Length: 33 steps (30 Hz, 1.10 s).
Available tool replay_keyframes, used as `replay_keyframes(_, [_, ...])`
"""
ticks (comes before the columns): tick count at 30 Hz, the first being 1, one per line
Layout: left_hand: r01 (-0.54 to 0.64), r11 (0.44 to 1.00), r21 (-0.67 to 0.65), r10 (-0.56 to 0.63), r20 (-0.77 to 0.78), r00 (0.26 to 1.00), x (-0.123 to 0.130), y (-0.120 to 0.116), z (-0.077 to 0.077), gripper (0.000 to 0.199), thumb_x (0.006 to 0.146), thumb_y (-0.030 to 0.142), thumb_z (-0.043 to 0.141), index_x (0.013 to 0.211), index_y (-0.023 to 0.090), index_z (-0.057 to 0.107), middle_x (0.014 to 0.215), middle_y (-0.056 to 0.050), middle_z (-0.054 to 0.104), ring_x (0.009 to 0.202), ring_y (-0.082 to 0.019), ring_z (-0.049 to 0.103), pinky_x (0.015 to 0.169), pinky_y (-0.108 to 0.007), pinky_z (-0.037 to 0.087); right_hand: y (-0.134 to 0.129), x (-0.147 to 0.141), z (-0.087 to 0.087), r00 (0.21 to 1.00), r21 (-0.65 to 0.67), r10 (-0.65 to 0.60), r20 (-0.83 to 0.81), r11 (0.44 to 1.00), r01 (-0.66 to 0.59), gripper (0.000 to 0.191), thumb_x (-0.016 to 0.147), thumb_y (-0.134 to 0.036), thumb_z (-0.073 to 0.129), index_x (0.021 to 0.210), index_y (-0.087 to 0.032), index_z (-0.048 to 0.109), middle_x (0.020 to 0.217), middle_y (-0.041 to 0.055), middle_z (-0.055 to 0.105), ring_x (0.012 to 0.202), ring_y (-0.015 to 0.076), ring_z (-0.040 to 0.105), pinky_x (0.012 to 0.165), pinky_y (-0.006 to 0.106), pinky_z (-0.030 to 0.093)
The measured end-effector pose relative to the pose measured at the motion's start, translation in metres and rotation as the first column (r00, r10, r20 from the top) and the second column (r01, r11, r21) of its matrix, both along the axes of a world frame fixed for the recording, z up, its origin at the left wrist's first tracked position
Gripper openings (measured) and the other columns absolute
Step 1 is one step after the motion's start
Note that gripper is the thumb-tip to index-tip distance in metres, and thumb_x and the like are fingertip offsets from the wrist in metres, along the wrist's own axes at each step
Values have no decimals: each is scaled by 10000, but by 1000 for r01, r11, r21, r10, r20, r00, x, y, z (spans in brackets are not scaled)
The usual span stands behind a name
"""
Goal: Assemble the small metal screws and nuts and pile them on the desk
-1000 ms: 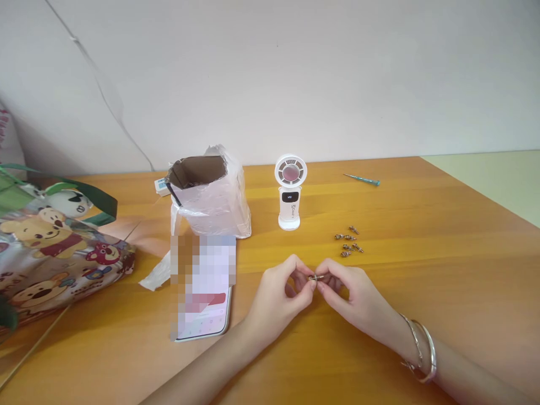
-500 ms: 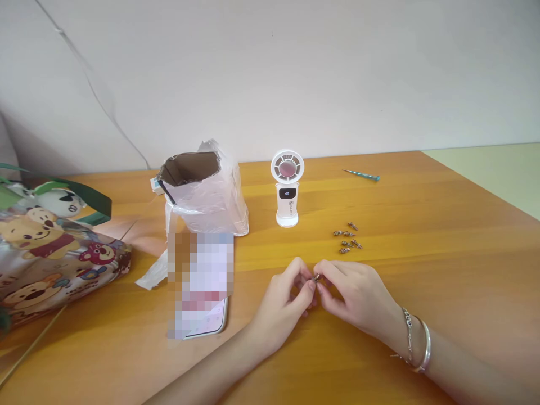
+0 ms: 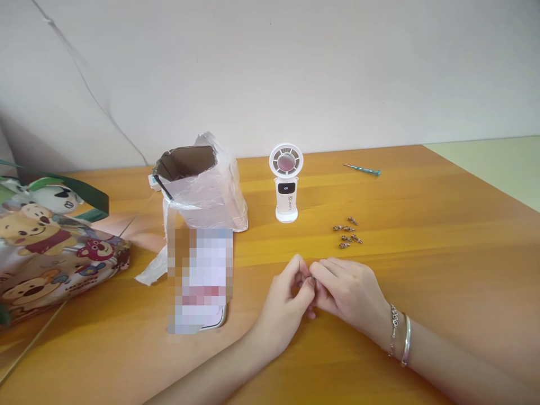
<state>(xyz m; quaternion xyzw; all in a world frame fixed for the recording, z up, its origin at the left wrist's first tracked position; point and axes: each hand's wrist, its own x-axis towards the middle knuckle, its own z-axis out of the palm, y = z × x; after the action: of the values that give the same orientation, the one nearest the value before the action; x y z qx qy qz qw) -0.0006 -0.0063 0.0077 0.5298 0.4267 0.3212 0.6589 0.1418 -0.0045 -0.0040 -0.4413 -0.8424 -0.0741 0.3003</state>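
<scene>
My left hand is closed, its thumb and index finger pinching a small metal screw-like piece of which only a sliver shows. Fingertips of my right hand press together on the same piece from the other side, so the two hands touch over the wood. Just beyond my right hand lie several small metal screws with thicker, nut-like ends, loosely grouped on the table.
A teal screwdriver lies at the back right. Behind the hands stands a white handheld fan. To the left are an open plastic-wrapped box, a partly pixelated phone and a cartoon-printed bag.
My right hand has shifted left and its fingers now cover most of the metal piece, which showed more clearly before. My left hand has barely moved.
</scene>
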Motion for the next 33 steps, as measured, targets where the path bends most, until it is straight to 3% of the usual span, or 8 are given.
replay_keyframes(19, [-108,988,-109,115,63,991,9,-3,-4,167,847,233,405,708,197,320,637,61,401,553,-67,444,502,-181,421,-1,-3,-7,999,23,-36,38,999,35,179,832,-135,412,684,-194,496,544,-41,511,503,97,448,460,221,237])
replay_keyframes(24, [-80,996,-38,82,41,996,4,0,-1,145,834,184,385,698,195,337,582,67,389,519,-70,400,491,-189,364,1,0,-3,998,-123,10,-68,992,-19,193,811,-119,379,647,-199,439,545,-45,491,491,89,419,468,205,257])
replay_keyframes(33, [-57,996,67,57,4,998,-3,4,2,139,842,187,423,708,186,383,579,66,434,558,-75,414,569,-215,336,0,10,5,968,-400,78,-240,900,-172,119,861,-172,372,776,-215,443,614,-49,528,516,99,431,512,222,301])
